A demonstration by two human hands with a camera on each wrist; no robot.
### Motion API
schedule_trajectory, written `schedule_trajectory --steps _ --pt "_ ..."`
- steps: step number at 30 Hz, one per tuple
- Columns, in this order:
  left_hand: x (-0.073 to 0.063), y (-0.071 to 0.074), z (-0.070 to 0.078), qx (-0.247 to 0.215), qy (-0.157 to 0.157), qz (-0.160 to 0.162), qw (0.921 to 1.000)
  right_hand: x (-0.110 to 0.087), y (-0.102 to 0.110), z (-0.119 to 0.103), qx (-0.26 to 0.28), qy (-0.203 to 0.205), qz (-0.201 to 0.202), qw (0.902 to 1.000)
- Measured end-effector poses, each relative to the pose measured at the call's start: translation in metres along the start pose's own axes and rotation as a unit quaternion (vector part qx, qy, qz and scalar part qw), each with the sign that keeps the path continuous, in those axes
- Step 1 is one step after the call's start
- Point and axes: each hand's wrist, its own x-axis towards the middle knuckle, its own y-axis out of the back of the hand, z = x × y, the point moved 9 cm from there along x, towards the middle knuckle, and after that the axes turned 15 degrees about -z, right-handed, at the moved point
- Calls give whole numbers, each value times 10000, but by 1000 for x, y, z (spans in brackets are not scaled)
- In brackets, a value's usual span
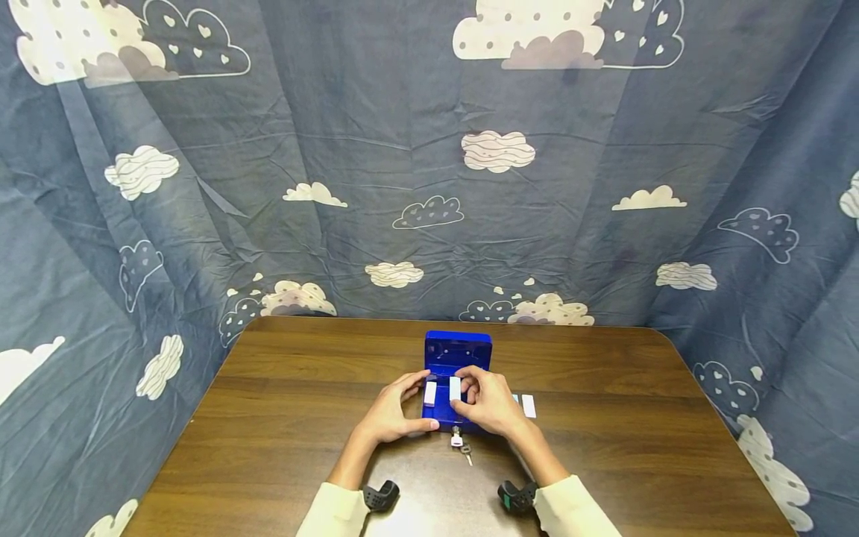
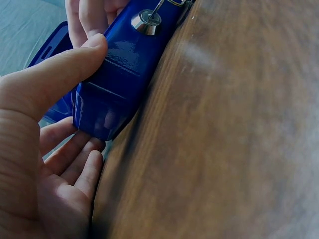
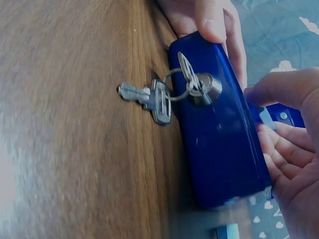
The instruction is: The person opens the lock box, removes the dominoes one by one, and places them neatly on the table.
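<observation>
A blue metal cash box [image 1: 441,415] stands on the table with its lid [image 1: 458,349] raised at the back. My left hand [image 1: 388,415] holds the box's left side, thumb on the front top edge and fingers along the side wall. Over the box's inside, my right hand [image 1: 495,403] pinches a white rectangular block [image 1: 455,388] between thumb and fingers. Another white block [image 1: 430,394] lies inside at the left. In the right wrist view, a key sits in the round lock [image 3: 207,90], and a second key [image 3: 160,102] hangs from its ring.
To the right of the box lies a white block [image 1: 529,406], with a light-blue-edged piece beside it, partly hidden by my right hand. The brown wooden table [image 1: 302,395] reaches back to a grey-blue cloud-patterned curtain [image 1: 376,164].
</observation>
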Motion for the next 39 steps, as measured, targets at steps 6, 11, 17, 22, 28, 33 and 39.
schedule_trajectory --steps 6,11,17,22,28,33,39 --pt "-1 0 -1 72 -46 36 10000 -5 7 4 85 -37 61 9999" --pt "-1 0 0 16 8 7 10000 -9 13 4 108 57 61 9999" --pt "0 1 0 63 28 -12 10000 -14 23 8 173 125 43 9998" --pt "-1 1 -1 62 18 -10 10000 -20 33 13 148 188 114 9996" --pt "-1 -1 -3 85 3 22 10000 -29 47 19 89 219 277 9993" --pt "-1 -1 -5 75 -33 49 10000 -37 56 29 19 103 333 9994" --pt "0 -1 -6 76 -42 59 9999 -46 66 40 67 -31 441 9990"
